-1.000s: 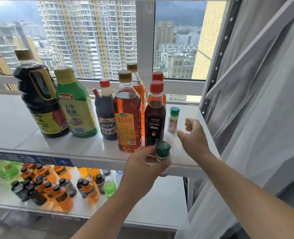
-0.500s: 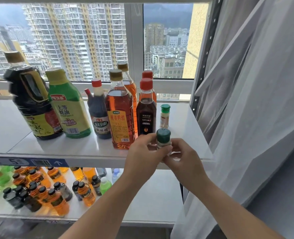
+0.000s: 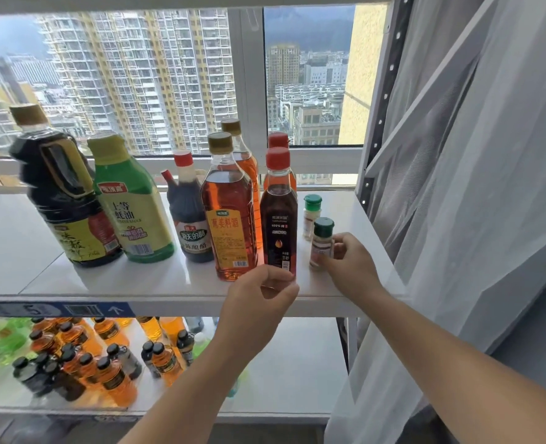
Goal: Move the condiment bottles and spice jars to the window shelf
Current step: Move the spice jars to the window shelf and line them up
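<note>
A small spice jar [image 3: 321, 243] with a green cap stands on the white window shelf [image 3: 25, 251] near its right front corner. My right hand [image 3: 351, 267] grips this jar from the right. A second green-capped spice jar [image 3: 311, 216] stands just behind it. My left hand [image 3: 259, 302] hovers at the shelf's front edge, fingers loosely curled and holding nothing, just below a dark red-capped bottle [image 3: 278, 219]. To the left stand an amber cooking wine bottle [image 3: 230, 219], a vinegar bottle [image 3: 190, 216], a green oyster sauce bottle [image 3: 131, 213] and a big soy sauce jug [image 3: 63, 200].
Two more bottles stand behind the front row, against the window. The lower shelf [image 3: 281, 379] holds several small orange, dark and green bottles [image 3: 83, 363]. A perforated shelf upright [image 3: 380, 107] and a sheer white curtain [image 3: 473, 219] close off the right side.
The spice jar passed from my left hand to my right and now stands on the shelf in front of the other jar. My left hand let go and dropped back to the front edge.
</note>
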`<move>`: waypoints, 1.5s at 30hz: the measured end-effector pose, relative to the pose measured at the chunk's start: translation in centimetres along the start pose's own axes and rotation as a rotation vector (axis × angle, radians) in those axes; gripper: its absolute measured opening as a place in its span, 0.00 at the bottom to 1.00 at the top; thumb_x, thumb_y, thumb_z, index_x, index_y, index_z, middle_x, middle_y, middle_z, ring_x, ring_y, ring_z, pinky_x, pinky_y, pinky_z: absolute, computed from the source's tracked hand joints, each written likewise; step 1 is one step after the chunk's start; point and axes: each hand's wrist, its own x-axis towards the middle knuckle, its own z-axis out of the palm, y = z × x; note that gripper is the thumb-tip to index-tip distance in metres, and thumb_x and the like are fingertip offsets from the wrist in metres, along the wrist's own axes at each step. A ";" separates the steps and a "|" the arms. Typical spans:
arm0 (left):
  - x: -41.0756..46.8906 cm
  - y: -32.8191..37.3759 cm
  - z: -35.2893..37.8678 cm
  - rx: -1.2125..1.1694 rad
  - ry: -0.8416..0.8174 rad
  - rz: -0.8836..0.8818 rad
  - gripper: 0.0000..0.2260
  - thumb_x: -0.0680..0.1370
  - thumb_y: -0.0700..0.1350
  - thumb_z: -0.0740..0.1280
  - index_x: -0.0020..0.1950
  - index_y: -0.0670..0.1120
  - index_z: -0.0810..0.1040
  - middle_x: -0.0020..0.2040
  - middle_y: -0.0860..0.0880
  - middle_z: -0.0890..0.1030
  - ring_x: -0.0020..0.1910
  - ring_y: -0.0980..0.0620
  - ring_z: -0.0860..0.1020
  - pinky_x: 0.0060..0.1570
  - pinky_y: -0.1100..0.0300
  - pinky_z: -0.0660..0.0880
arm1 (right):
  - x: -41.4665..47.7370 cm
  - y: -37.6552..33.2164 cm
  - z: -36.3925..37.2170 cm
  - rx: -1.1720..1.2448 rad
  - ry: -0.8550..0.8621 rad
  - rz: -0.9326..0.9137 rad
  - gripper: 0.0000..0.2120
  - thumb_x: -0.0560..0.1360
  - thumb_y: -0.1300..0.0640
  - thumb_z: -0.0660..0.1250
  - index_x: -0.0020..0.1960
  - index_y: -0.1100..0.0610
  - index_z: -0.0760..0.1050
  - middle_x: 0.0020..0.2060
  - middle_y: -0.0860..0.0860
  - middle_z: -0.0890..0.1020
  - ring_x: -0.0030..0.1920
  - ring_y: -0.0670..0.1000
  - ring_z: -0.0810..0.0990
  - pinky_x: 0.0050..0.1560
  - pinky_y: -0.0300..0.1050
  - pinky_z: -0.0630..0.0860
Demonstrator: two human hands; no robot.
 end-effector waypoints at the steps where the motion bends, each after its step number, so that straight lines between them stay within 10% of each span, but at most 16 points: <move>1: 0.0 -0.2 -0.3 0.002 0.001 -0.004 0.05 0.76 0.49 0.76 0.46 0.58 0.81 0.43 0.60 0.85 0.43 0.65 0.81 0.44 0.67 0.79 | 0.5 0.0 0.2 -0.009 0.002 0.005 0.14 0.75 0.50 0.76 0.55 0.50 0.75 0.45 0.43 0.81 0.46 0.43 0.80 0.42 0.39 0.73; 19: 0.2 -1.1 -2.4 0.039 -0.033 -0.005 0.04 0.77 0.48 0.75 0.48 0.57 0.83 0.42 0.61 0.84 0.43 0.65 0.81 0.41 0.70 0.77 | 3.5 -1.6 1.8 -0.112 0.003 0.046 0.14 0.75 0.56 0.75 0.57 0.55 0.75 0.51 0.52 0.83 0.49 0.53 0.81 0.48 0.45 0.72; 30: 0.5 -1.2 -3.4 0.034 -0.101 0.049 0.03 0.77 0.49 0.75 0.49 0.56 0.83 0.43 0.59 0.84 0.43 0.63 0.81 0.39 0.71 0.78 | 1.8 -1.2 1.6 -0.141 0.085 0.083 0.32 0.72 0.49 0.79 0.69 0.59 0.71 0.57 0.53 0.79 0.56 0.53 0.78 0.55 0.47 0.75; 41: -0.4 -1.9 -0.7 0.099 -0.280 0.145 0.03 0.76 0.49 0.74 0.46 0.57 0.83 0.39 0.59 0.85 0.40 0.62 0.83 0.38 0.70 0.74 | -9.1 -0.9 -1.6 -0.063 0.326 0.027 0.10 0.77 0.59 0.71 0.57 0.52 0.78 0.51 0.46 0.82 0.50 0.40 0.81 0.48 0.27 0.74; 45: -2.1 -1.1 0.2 0.077 -0.367 0.157 0.04 0.76 0.49 0.75 0.44 0.58 0.82 0.38 0.60 0.84 0.38 0.62 0.82 0.32 0.74 0.70 | -13.5 -0.2 -3.7 -0.115 0.255 0.080 0.10 0.76 0.57 0.72 0.57 0.52 0.80 0.48 0.44 0.83 0.49 0.42 0.82 0.54 0.40 0.81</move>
